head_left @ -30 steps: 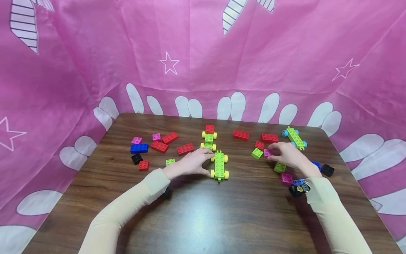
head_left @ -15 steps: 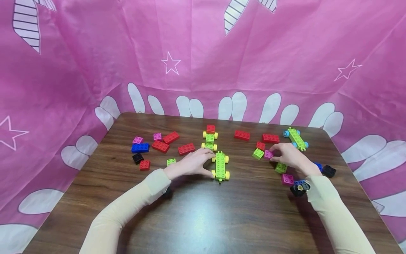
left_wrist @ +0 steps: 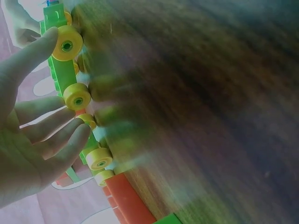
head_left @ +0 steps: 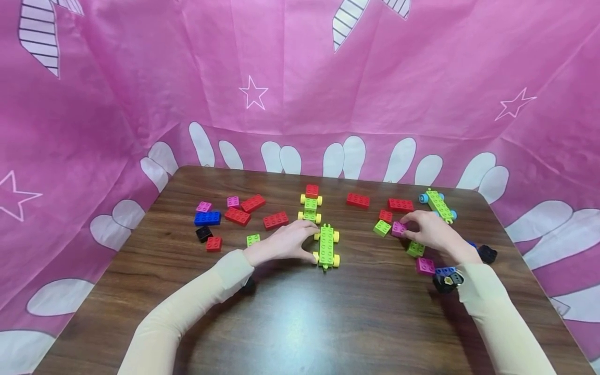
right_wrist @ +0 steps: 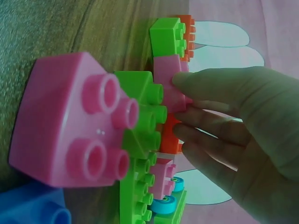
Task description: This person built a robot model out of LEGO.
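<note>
My left hand [head_left: 288, 242] rests beside a lime-green wheeled base [head_left: 326, 247] with yellow wheels. In the left wrist view its thumb touches the near yellow wheel [left_wrist: 69, 44], and the other fingers extend loosely along the side. My right hand [head_left: 432, 235] pinches a pink brick [head_left: 398, 229] between thumb and fingers. In the right wrist view the thumb lies on that pink brick's side, low by the table. A lime-green brick [head_left: 382, 227] and a small red brick [head_left: 386, 215] sit just left of it. Another green brick [head_left: 415, 249] lies under the right hand.
Behind the green base stands a second yellow-wheeled base [head_left: 310, 205] carrying a red brick. Red, blue, pink and black bricks lie at left, including a blue brick [head_left: 207, 218]. A blue-wheeled base [head_left: 439, 204] stands back right. A magenta brick [head_left: 425, 266] is near the right wrist.
The pink brick has shifted slightly right, away from the lime-green brick, along with my right hand's fingers. The left hand stays by the green base.
</note>
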`<state>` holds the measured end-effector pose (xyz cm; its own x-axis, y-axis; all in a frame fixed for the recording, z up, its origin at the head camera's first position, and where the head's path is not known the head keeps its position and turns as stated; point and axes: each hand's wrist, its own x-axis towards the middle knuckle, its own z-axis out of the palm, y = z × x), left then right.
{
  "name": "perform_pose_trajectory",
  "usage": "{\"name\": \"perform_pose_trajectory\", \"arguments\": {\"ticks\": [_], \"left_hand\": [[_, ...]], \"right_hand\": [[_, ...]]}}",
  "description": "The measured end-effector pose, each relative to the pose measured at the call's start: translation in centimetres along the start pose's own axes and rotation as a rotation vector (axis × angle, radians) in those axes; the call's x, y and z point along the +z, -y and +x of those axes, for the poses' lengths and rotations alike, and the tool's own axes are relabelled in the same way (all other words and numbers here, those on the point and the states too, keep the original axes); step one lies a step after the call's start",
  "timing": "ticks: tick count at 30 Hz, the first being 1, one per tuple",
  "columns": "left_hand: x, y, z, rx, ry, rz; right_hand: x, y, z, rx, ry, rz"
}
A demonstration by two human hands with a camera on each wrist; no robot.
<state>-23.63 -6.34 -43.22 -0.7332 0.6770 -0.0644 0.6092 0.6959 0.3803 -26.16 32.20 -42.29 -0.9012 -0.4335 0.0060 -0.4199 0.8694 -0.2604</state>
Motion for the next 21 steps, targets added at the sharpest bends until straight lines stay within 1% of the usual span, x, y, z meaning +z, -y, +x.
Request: {"name": "perform_pose_trajectory", "arguments": {"ticks": [6, 12, 16, 21], "left_hand": [[0.1, -0.1, -0.1, 0.001, -0.019, 0.016], [0.1, -0.2, -0.2, -0.009, -0.019, 0.024], [0.0, -0.2, -0.2, -0.007, -0.023, 0.035], [0.1, -0.1, -0.3, 0.001, -0.033, 0.045]], "right_hand": [[-0.8, 0.5, -0.1, -0.040, -0.065, -0.012], [-1.3, 1.9, 0.1, -0.068, -0.108, -0.010], [-1.2, 3.0, 0.6, -0.086, -0.117, -0.005], [-0.7, 4.4, 1.4, -0.136, -0.112, -0.010]]}}
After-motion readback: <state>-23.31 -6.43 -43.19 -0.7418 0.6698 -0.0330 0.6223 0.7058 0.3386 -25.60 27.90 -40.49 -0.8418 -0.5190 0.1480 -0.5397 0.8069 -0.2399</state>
